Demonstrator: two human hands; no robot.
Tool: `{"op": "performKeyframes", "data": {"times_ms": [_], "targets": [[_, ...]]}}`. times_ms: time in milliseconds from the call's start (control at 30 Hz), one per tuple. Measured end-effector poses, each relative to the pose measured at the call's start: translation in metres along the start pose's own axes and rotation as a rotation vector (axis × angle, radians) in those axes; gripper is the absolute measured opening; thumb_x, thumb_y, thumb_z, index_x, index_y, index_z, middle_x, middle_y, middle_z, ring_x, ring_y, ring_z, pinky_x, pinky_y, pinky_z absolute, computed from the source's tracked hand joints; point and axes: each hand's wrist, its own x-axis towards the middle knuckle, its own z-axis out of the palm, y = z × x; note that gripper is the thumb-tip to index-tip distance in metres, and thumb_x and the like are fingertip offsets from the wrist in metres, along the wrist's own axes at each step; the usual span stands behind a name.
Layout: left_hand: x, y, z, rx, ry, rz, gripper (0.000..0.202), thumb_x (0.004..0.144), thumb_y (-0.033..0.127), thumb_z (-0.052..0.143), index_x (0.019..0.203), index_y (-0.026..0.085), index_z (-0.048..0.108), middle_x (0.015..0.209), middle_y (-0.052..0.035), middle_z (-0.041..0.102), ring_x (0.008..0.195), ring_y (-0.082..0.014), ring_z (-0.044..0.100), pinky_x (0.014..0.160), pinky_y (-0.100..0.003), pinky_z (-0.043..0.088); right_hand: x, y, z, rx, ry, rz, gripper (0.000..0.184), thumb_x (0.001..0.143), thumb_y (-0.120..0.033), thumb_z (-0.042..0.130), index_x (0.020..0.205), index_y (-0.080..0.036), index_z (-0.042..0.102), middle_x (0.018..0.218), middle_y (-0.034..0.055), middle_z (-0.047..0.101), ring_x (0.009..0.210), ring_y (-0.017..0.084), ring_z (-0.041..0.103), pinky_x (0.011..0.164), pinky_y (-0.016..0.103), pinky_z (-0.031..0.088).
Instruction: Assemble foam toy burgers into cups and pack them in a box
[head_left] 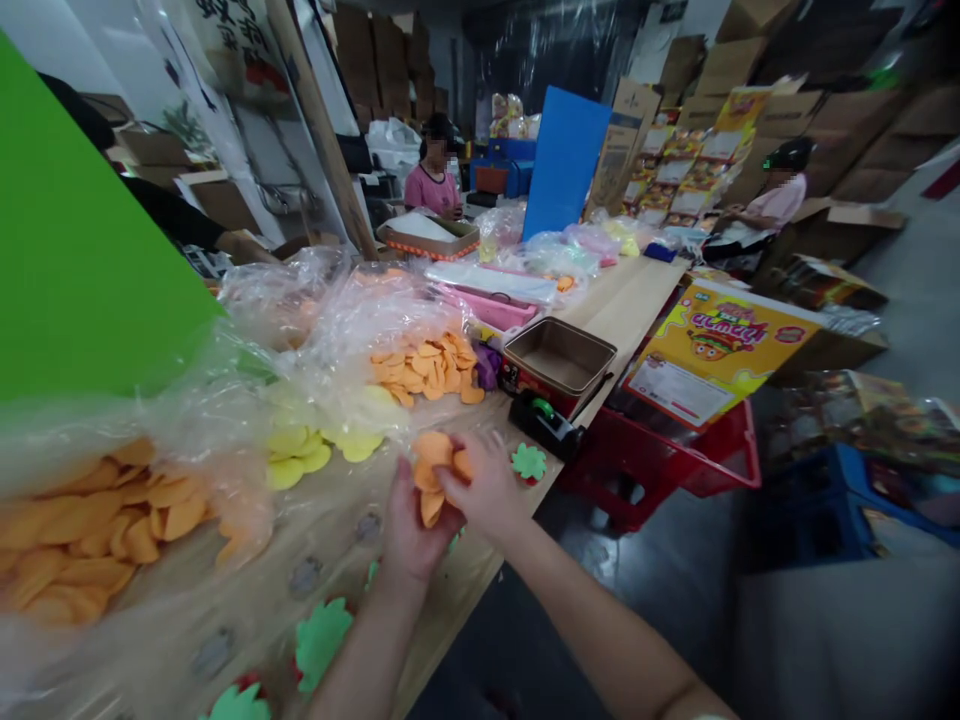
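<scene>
My left hand (pixel 409 530) and my right hand (pixel 484 485) meet above the wooden table, pinching a small stack of orange foam discs (pixel 431 470) between them. A large pile of the same orange discs (pixel 97 530) lies on clear plastic film to my left, and a second pile (pixel 420 365) sits farther along. Yellow foam discs (pixel 292 450) lie just beyond my hands. Green leaf-shaped foam pieces lie near them, one (pixel 529 462) to the right and another (pixel 322 640) below.
A brown tray (pixel 559 355) and a tape dispenser (pixel 544 420) stand near the table edge. A red cart (pixel 660 465) and a yellow printed card (pixel 720 350) are to the right. Two co-workers (pixel 431 170) sit at the far end among plastic bags and cardboard boxes.
</scene>
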Motion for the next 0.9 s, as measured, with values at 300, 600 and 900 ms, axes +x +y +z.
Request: {"op": "performKeyframes", "data": {"times_ms": [300,600,900], "targets": [[-0.027,0.025,-0.025,-0.353,0.008,-0.144,0.033,0.083,0.044,0.046,0.109,0.026,0.052,0.109,-0.0055,0.061,0.095,-0.0218,0.061,0.075,-0.042,0.052,0.107,0.056,-0.005,-0.498,-0.206,0.144,0.031,0.088,-0.021,0.034,0.110,-0.012,0.053,0.105,0.0128,0.057,0.098,0.020,0.051,0.083,0.031,0.038],[-0.053,0.035,-0.048,-0.277,-0.044,-0.241,0.044,0.082,0.035,0.047,0.125,0.026,0.041,0.117,-0.0092,0.057,0.096,-0.0256,0.060,0.080,-0.048,0.049,0.152,0.124,0.028,-0.658,-0.298,0.252,0.047,0.073,-0.021,0.058,0.115,-0.004,0.049,0.114,0.0212,0.051,0.109,0.029,0.045,0.090,0.035,0.034],[-0.059,0.012,-0.030,-0.105,0.168,-0.355,0.029,0.084,0.033,0.046,0.107,0.018,0.054,0.092,-0.0094,0.066,0.070,-0.0197,0.066,0.056,-0.033,0.056,0.131,0.098,-0.040,-0.591,-0.325,0.156,0.028,0.078,-0.027,0.053,0.101,-0.012,0.059,0.098,0.0087,0.061,0.093,0.019,0.054,0.077,0.025,0.038]]}}
